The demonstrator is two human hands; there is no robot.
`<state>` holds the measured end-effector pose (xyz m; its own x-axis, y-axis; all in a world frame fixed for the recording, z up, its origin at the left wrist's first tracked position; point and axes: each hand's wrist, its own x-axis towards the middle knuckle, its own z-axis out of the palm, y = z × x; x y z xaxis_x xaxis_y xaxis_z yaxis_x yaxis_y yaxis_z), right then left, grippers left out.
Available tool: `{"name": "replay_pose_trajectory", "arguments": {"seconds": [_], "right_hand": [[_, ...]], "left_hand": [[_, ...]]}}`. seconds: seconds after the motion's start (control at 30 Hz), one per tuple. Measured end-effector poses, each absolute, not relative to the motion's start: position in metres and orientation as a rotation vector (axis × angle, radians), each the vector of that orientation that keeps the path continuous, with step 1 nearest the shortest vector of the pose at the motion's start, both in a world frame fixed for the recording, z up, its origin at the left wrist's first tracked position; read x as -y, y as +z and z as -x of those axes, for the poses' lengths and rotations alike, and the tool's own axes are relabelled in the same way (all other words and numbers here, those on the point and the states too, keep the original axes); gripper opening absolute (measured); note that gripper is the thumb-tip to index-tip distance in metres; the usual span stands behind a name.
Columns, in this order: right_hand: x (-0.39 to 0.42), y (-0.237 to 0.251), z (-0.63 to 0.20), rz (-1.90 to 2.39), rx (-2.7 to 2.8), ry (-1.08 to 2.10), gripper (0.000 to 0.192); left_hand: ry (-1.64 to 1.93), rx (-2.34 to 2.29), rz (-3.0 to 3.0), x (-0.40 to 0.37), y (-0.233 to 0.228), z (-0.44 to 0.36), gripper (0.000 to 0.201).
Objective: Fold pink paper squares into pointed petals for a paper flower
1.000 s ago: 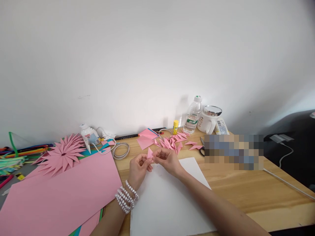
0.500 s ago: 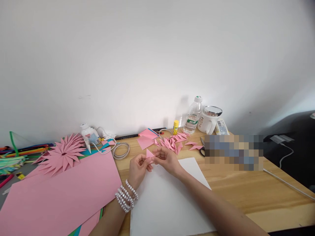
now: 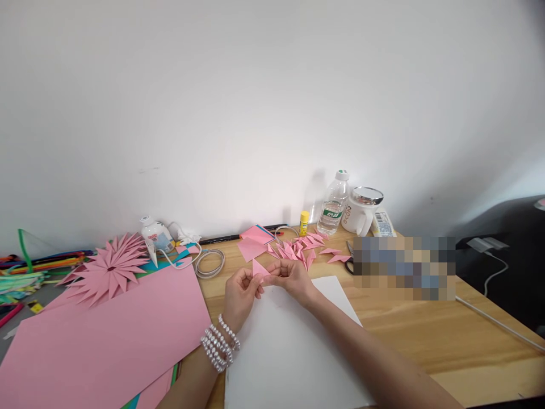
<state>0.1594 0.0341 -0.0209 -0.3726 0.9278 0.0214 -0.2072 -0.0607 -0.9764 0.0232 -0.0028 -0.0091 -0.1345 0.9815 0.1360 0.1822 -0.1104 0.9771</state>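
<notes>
A small pink paper triangle (image 3: 258,269) is pinched between my two hands, its point upward, over the far edge of a white board (image 3: 293,352). My left hand (image 3: 242,289), with beaded bracelets at the wrist, grips its lower left part between thumb and fingers. Closed on the right side of the same paper is my right hand (image 3: 290,279). Fingers cover the triangle's lower edge. Just beyond my hands lies a pile of folded pink paper pieces (image 3: 293,249), beside flat pink paper squares (image 3: 252,250).
Left are pink paper sheets (image 3: 114,335), a pink paper pinwheel shape (image 3: 113,267), a white bottle (image 3: 156,234) and a coiled cable (image 3: 209,264). At the back stand a yellow glue stick (image 3: 304,224), water bottle (image 3: 332,205) and mug (image 3: 361,213). Scissors (image 3: 349,264) lie right, near a blurred-out patch.
My right hand's fingers have drawn in slightly around the paper, and more of the triangle's face shows. The whole view has shifted very slightly.
</notes>
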Motion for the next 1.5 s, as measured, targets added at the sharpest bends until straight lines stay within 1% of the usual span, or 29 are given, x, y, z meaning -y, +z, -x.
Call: {"name": "replay_pose_trajectory", "arguments": {"seconds": [0.23,0.6,0.77,0.9,1.2,1.3,1.4,1.5], "right_hand": [[-0.035,-0.022,-0.158,0.917,1.357,1.625,0.025],[-0.035,-0.020,-0.160,0.892,1.416,1.649,0.035],[-0.038,-0.025,-0.162,0.950,1.405,1.639,0.035],[-0.037,-0.026,-0.161,0.913,1.392,1.639,0.033],[-0.031,-0.024,-0.155,0.764,1.528,1.325,0.019],[-0.031,-0.023,-0.156,0.735,1.583,1.173,0.013],[-0.030,-0.021,-0.156,0.726,1.651,1.047,0.012],[-0.028,-0.019,-0.156,0.730,1.687,0.984,0.013]], "left_hand": [[1.220,-1.374,-1.381,0.003,-0.009,-0.024,0.021],[1.163,-1.355,-1.364,0.000,-0.012,-0.016,0.025],[1.158,-1.308,-1.328,0.002,-0.008,-0.020,0.020],[1.134,-1.176,-1.183,0.002,-0.003,-0.018,0.015],[1.205,-1.047,-0.858,0.000,-0.002,-0.010,0.007],[1.187,-1.035,-0.778,0.000,-0.003,-0.008,0.006],[1.177,-1.021,-0.723,-0.001,-0.004,-0.008,0.006],[1.172,-1.007,-0.659,-0.002,-0.004,-0.008,0.005]]}}
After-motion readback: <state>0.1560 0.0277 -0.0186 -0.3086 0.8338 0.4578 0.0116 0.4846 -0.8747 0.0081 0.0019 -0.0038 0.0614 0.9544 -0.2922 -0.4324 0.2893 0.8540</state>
